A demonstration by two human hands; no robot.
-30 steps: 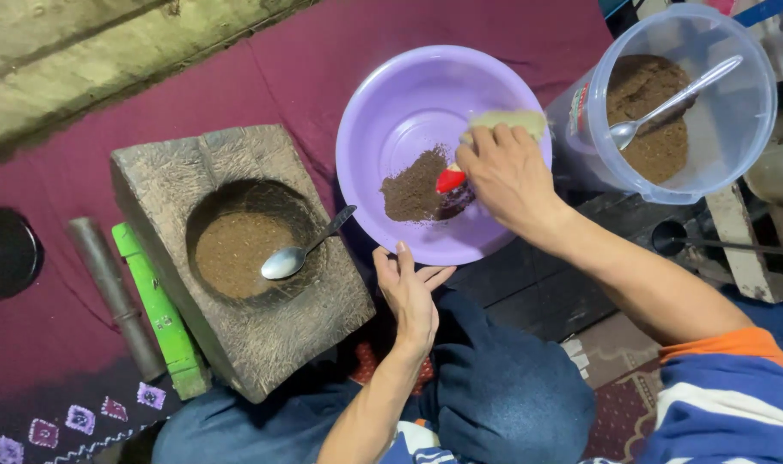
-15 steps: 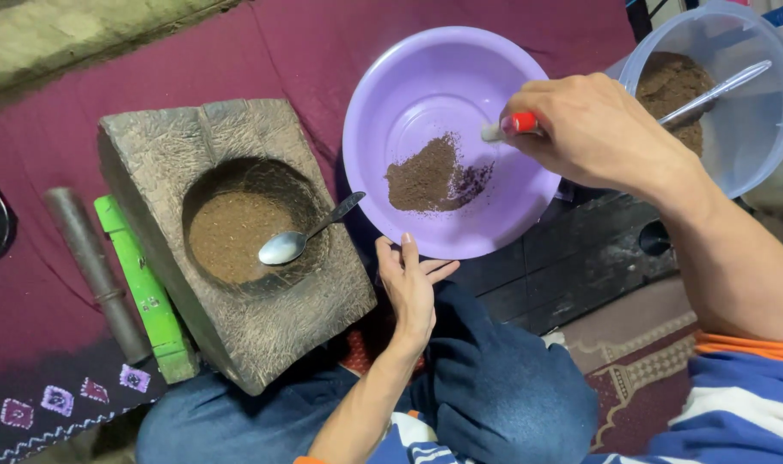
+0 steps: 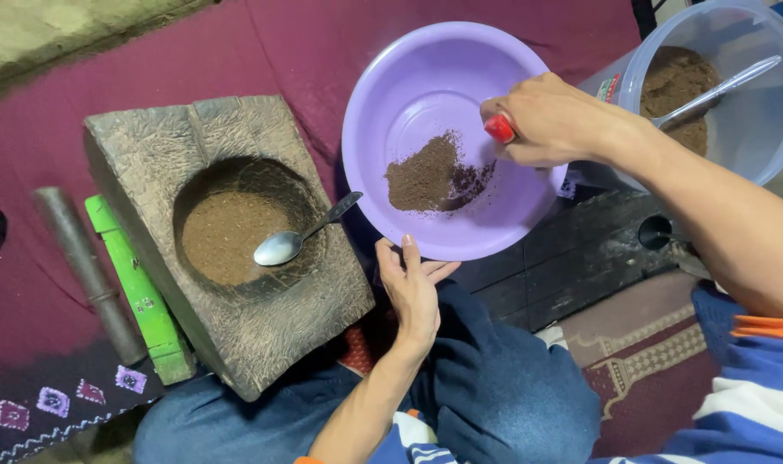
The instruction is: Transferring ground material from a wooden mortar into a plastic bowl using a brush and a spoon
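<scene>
My right hand (image 3: 553, 119) grips a red-handled tool (image 3: 499, 129) over the right side of a purple plastic bowl (image 3: 417, 69); the tool's working end is hidden by my fingers. A small heap of brown powder (image 3: 434, 176) lies in the bowl. My left hand (image 3: 411, 288) rests open on my knee, fingertips just under the bowl's near rim. To the left stands a stone mortar (image 3: 263, 344) with brown powder in its hollow (image 3: 215, 236) and a metal spoon (image 3: 293, 241) lying in it.
A clear plastic container (image 3: 752, 112) with brown powder and a metal spoon (image 3: 718, 90) stands at top right. A green stick (image 3: 138, 288) and a dark pestle (image 3: 86, 271) lie left of the mortar on a maroon cloth (image 3: 30, 146). Dark planks (image 3: 572, 258) lie below the bowl.
My right hand has lifted the red-handled tool from the powder and drawn it toward the bowl's right rim. The left hand has stayed on my knee.
</scene>
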